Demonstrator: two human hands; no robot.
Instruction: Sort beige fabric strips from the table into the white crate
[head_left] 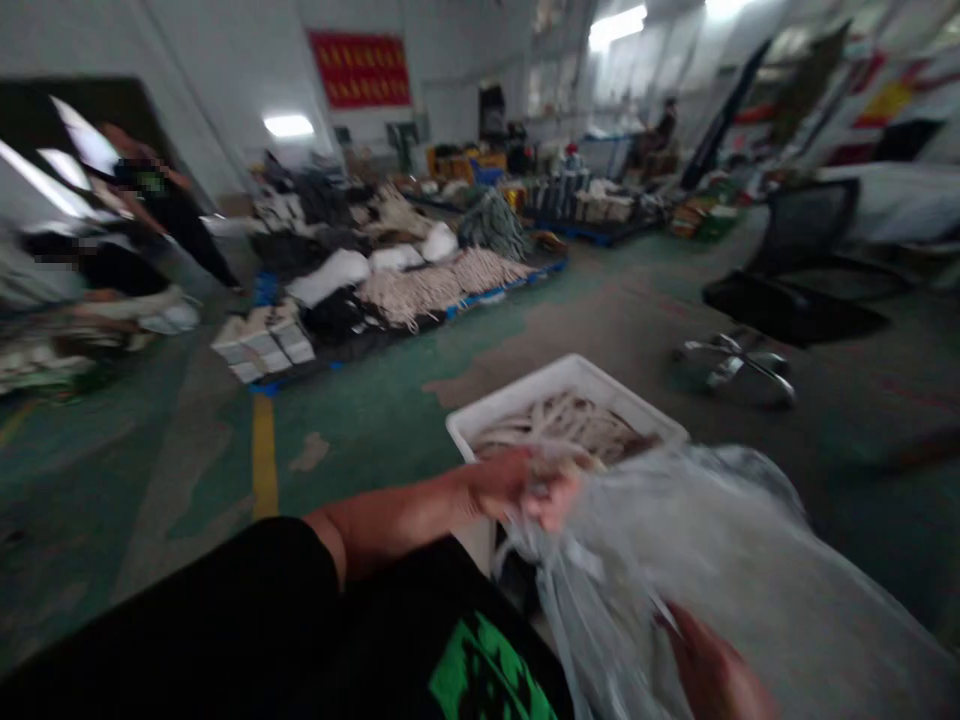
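My left hand [525,490] is closed on the gathered edge of a big clear plastic bag [720,570] that spreads across the lower right. My right hand [712,675] is low in the frame, partly behind the bag's film, and seems to press against it; its fingers are hidden and blurred. Just beyond the left hand stands a white plastic crate [495,410] holding pale cords or strips [562,425]. My black sleeve and a black shirt with a green print fill the bottom left.
Green worn floor with a yellow line [264,455]. A pallet with piles of pale and dark goods [420,285] lies ahead. A black office chair [795,270] stands at right. Two people [142,230] work at left, another sits far back.
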